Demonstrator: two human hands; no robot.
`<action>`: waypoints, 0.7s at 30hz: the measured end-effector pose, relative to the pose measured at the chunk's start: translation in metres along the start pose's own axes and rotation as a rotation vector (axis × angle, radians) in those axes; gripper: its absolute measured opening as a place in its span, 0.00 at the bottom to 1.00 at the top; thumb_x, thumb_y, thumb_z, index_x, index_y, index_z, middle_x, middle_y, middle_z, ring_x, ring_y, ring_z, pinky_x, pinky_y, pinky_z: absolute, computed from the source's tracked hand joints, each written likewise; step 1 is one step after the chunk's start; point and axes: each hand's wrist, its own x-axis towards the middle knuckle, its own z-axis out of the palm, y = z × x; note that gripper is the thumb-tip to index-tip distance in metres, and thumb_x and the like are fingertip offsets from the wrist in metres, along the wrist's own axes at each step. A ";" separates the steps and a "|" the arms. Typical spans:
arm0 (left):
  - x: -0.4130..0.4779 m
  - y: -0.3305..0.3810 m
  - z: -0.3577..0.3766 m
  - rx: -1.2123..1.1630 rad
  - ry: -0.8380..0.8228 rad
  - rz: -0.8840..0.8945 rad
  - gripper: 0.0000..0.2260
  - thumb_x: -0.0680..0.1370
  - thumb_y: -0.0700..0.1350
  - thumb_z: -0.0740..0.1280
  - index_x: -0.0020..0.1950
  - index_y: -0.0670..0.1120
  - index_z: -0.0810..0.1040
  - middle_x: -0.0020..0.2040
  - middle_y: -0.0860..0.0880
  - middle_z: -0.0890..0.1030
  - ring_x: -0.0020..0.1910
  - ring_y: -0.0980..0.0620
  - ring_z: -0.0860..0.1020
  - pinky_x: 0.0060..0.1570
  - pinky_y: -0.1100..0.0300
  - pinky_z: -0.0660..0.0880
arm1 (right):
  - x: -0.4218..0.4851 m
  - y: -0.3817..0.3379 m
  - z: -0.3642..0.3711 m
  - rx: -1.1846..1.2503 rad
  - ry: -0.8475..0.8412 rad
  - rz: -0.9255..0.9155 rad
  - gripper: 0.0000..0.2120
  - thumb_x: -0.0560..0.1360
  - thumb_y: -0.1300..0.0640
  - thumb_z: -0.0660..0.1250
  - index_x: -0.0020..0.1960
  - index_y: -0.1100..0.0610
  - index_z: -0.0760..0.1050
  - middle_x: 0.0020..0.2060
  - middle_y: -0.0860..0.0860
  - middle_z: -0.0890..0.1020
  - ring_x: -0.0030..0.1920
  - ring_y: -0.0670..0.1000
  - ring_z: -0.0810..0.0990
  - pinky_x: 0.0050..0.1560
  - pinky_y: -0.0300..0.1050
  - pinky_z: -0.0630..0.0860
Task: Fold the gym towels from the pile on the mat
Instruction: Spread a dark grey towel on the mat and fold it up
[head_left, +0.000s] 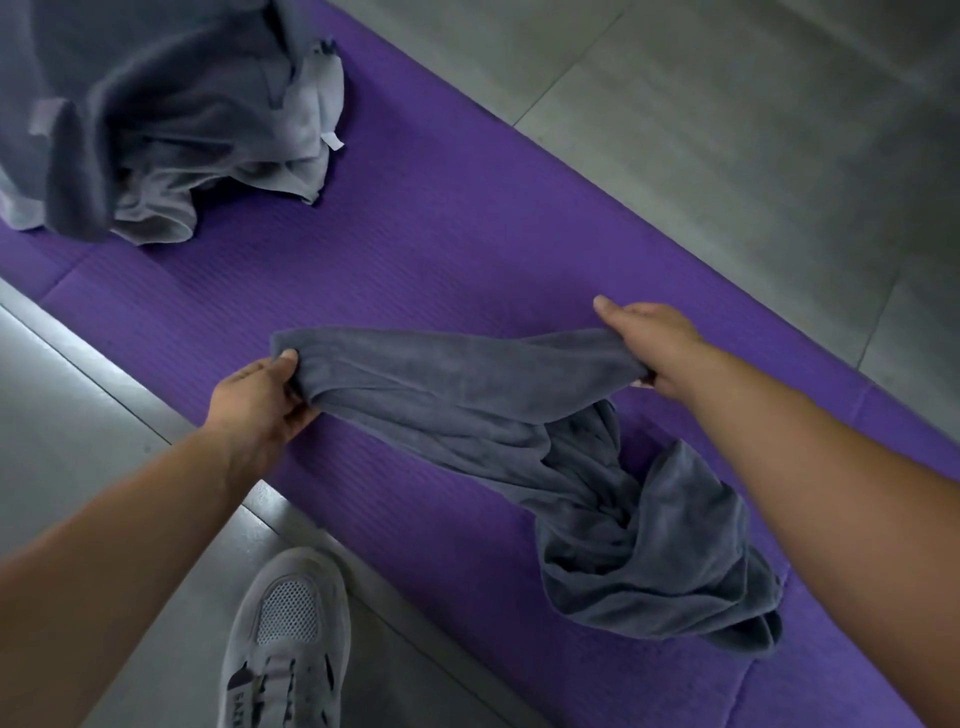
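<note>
Left hand (265, 395), right hand (649, 343) each pinch grey towel (467, 395) at top edge; bare mat (441, 249) beyond (shoe (291, 639) lettering unreadable), pile (156, 119) far-left.

One loose towel (467, 395); one towel pile (156, 130), count unclear; one mat (415, 249); one shoe (291, 639); left hand (260, 400), right hand (654, 343).

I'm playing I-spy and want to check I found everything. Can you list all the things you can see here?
towel: one, dark grey, stretched between both hands, bunched end down over the mat
pile of towels: one pile, dark and lighter grey, far left part of the mat; how many towels is unclear
mat: one, purple, lying on the floor
floor: grey tiles, on both sides of the mat
shoe: one, grey with a mesh toe, on the floor by the mat's near edge
left hand: one, grips the towel's left end
right hand: one, grips the towel's right end
</note>
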 end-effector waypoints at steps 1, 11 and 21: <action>0.002 0.000 -0.001 -0.006 0.002 -0.014 0.06 0.82 0.43 0.68 0.45 0.45 0.77 0.40 0.47 0.81 0.36 0.54 0.82 0.31 0.59 0.81 | -0.006 -0.003 -0.001 0.137 -0.107 0.008 0.17 0.75 0.42 0.73 0.55 0.54 0.79 0.42 0.51 0.82 0.37 0.49 0.80 0.32 0.42 0.76; 0.005 -0.003 -0.007 0.012 -0.040 -0.053 0.05 0.82 0.43 0.67 0.47 0.46 0.77 0.41 0.48 0.81 0.39 0.53 0.81 0.32 0.58 0.83 | -0.008 0.006 0.021 0.095 -0.168 -0.325 0.08 0.73 0.62 0.76 0.50 0.52 0.83 0.46 0.51 0.86 0.46 0.48 0.83 0.50 0.46 0.82; 0.007 0.004 -0.016 -0.094 -0.008 -0.058 0.05 0.83 0.47 0.65 0.52 0.46 0.77 0.42 0.49 0.80 0.42 0.53 0.79 0.41 0.56 0.83 | 0.026 -0.024 0.023 0.145 0.336 -0.212 0.11 0.82 0.51 0.60 0.54 0.49 0.82 0.51 0.48 0.83 0.54 0.51 0.81 0.58 0.53 0.81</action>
